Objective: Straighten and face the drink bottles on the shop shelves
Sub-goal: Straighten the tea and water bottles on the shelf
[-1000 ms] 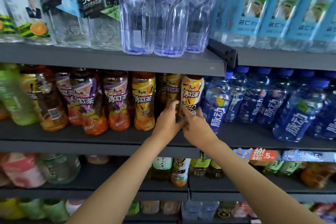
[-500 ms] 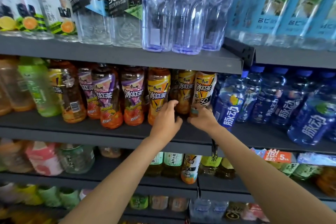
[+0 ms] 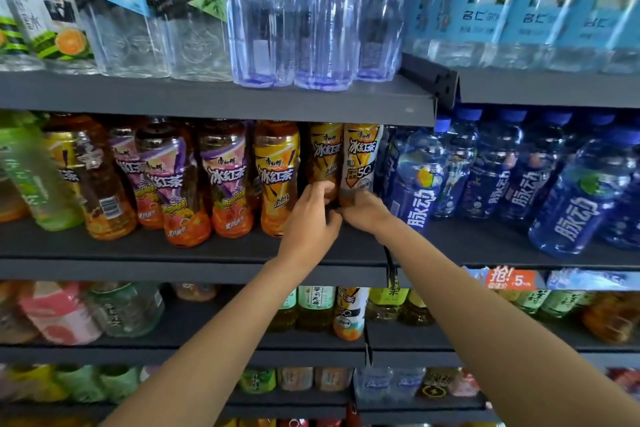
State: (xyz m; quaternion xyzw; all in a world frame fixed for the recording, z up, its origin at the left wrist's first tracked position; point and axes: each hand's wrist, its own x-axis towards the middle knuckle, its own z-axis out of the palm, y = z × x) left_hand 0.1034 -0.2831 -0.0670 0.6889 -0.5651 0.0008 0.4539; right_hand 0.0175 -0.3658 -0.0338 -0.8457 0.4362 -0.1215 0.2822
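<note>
Both hands meet low on the upright tea bottles: left hand point(image 3: 313, 215) curls round the yellow bottle point(image 3: 323, 158), right hand point(image 3: 365, 211) grips the white bottle point(image 3: 362, 159) beside it

Dark grey metal shelving point(image 3: 214, 100) spans the view in tiers above and below the hands, evenly lit, with a black divider bracket point(image 3: 429, 80) up right.

Left arm: bare forearm extended up and forward from lower left, wrist straight | Left hand point(image 3: 311, 215): back toward camera, fingers curled at the tips | Right arm: bare forearm extended from lower right, angled inward | Right hand point(image 3: 365, 211): fingers curled forward, touching the left hand at the thumb side
</note>
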